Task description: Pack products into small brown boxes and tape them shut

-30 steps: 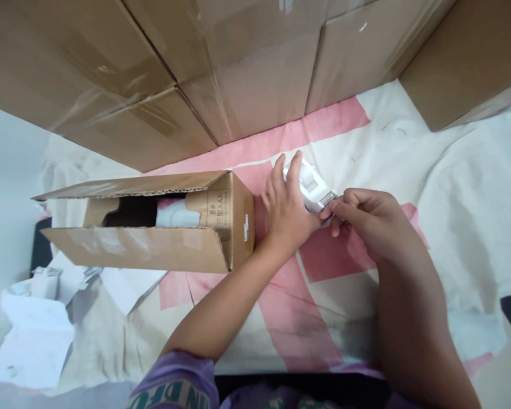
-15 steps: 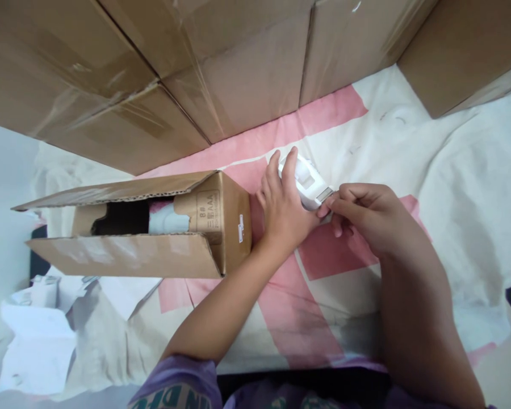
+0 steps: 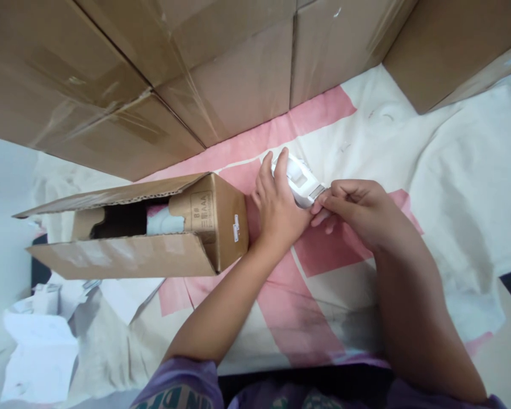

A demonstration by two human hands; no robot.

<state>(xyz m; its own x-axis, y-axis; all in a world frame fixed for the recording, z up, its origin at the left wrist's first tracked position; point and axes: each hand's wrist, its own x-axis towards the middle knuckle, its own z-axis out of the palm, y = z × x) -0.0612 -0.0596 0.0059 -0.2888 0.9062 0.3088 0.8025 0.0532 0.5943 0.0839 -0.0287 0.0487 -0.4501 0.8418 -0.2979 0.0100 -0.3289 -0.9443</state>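
A small white plastic device point(image 3: 301, 180) with a metal end lies on the pink and cream cloth point(image 3: 392, 142) at the middle. My left hand point(image 3: 279, 207) wraps round its left side, fingers curled over its top. My right hand point(image 3: 360, 210) pinches the metal end of the device between thumb and fingertips. Just left of my left hand lies a long open cardboard box point(image 3: 153, 233) on its side, with a white item point(image 3: 164, 222) showing inside.
Taped cardboard cartons point(image 3: 174, 74) are stacked along the back, and another carton point(image 3: 447, 45) stands at the back right. Crumpled white paper point(image 3: 42, 346) lies at the lower left. The cloth runs wide to the right.
Both hands and the white device have drifted slightly left and up in view, keeping the same grip. The open box has also shifted a little left.
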